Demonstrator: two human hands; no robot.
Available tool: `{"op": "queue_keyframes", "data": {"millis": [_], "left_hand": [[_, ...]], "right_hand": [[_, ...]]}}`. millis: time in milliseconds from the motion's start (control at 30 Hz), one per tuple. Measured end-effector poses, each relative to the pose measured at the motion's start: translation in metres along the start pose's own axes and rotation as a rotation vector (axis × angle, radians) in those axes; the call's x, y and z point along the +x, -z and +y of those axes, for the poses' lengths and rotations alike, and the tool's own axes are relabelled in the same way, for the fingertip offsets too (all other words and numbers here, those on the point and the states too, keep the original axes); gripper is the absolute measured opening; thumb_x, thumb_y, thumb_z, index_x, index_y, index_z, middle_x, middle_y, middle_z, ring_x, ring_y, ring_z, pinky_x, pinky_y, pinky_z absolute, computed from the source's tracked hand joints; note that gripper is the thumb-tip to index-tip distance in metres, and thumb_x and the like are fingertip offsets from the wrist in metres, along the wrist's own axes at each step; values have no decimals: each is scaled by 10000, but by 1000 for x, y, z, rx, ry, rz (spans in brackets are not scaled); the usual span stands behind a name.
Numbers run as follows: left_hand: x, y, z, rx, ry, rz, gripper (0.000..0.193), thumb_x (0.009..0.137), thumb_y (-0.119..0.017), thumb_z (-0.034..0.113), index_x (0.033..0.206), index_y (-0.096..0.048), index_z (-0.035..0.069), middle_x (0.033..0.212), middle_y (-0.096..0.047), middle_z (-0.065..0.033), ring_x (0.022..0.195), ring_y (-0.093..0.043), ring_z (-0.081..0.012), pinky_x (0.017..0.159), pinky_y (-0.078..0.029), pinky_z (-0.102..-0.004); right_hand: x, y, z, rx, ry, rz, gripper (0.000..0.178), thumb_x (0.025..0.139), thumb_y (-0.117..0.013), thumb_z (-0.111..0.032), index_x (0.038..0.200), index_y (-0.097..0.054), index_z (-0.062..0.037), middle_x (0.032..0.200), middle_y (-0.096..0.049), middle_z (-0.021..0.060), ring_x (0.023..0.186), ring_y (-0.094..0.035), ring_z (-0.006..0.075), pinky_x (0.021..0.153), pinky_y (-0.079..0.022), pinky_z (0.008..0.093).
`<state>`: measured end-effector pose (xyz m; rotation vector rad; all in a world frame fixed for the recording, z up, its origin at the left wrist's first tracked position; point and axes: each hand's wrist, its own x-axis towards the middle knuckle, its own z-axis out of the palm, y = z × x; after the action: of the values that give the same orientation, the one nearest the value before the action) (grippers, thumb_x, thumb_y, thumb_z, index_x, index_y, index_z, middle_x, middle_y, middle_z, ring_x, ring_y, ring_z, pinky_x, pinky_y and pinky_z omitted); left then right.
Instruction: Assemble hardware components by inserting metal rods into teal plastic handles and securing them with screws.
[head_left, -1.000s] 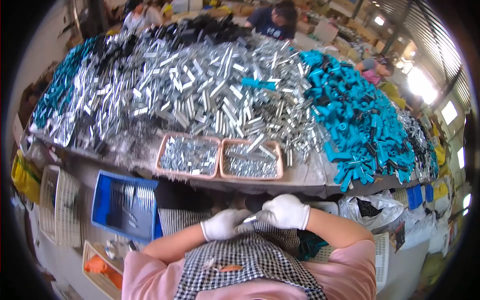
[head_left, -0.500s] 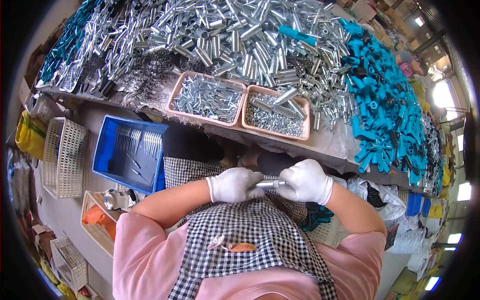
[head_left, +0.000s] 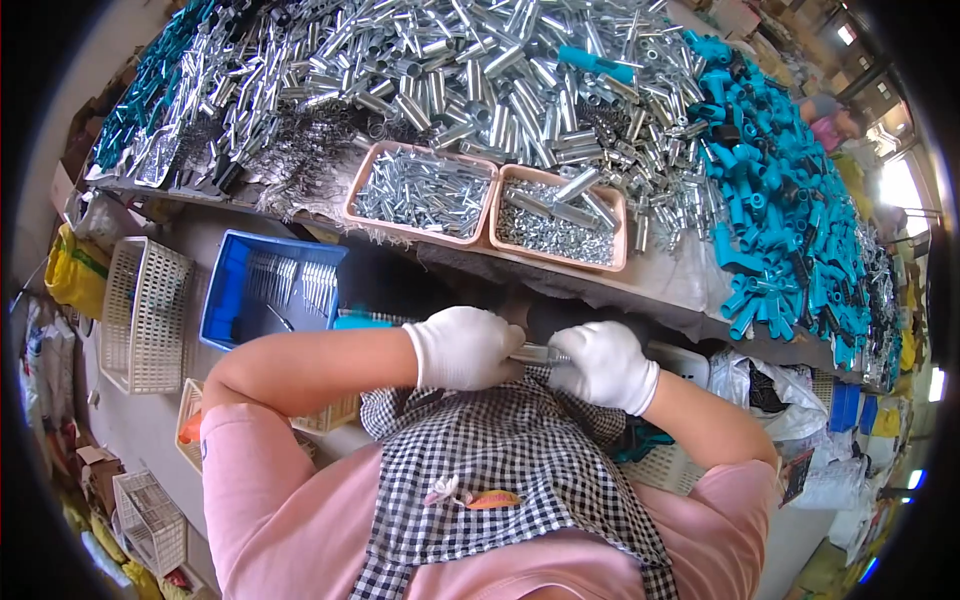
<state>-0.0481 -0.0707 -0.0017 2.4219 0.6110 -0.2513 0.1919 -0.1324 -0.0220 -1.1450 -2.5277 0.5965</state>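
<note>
Gripping a short metal tube (head_left: 537, 353) between them, the white-gloved left hand (head_left: 462, 347) and right hand (head_left: 603, 365) are closed on its ends above the checked apron (head_left: 500, 460). Only the tube's middle shows; both ends are buried in the gloves. Beyond, the table edge (head_left: 600, 285) carries two pink trays (head_left: 488, 195) of small metal parts, too fine to identify. A blue crate (head_left: 225, 300) sits below left.

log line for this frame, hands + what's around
left hand: gloved, grips metal tube | right hand: gloved, grips same tube | ahead: two pink trays of small metal parts | left: blue crate
</note>
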Motion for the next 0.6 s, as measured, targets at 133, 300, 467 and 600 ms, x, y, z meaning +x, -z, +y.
{"op": "queue_keyframes", "data": {"millis": [133, 300, 467, 600], "left_hand": [[8, -8, -23, -606, 88, -340, 451, 926, -618, 437, 1045, -667, 5, 850, -686, -191, 753, -694, -316, 710, -552, -410], [-5, -11, 11, 116, -64, -27, 290, 897, -621, 316, 851, -613, 30, 843, -695, -102, 723, -702, -265, 595, -553, -359], [-10, -26, 18, 587, -108, 294, 235, 888, -583, 296, 883, -604, 62, 775, -641, -68, 690, -682, -215, 571, -547, -361], [-1, -15, -11, -66, -12, -74, 388, 925, -618, 418, 991, -628, 35, 837, -684, -159, 753, -712, -269, 619, -566, -389]], "right_hand": [[11, 12, -12, -332, 208, -123, 385, 816, -691, -448, 795, -598, -74, 640, -597, 64, 587, -631, 276, 541, -490, 406], [-2, -17, -8, 18, 62, -153, 427, 928, -562, -449, 775, -578, -50, 550, -569, 96, 470, -613, 281, 470, -493, 420], [-6, -12, -6, 1529, -817, -564, 553, 1016, -415, -511, 805, -538, -15, 487, -383, 27, 418, -545, 215, 397, -419, 354], [11, -16, -10, 87, -20, 96, 468, 920, -589, -509, 812, -553, -55, 567, -558, 77, 502, -585, 301, 503, -471, 412]]}}
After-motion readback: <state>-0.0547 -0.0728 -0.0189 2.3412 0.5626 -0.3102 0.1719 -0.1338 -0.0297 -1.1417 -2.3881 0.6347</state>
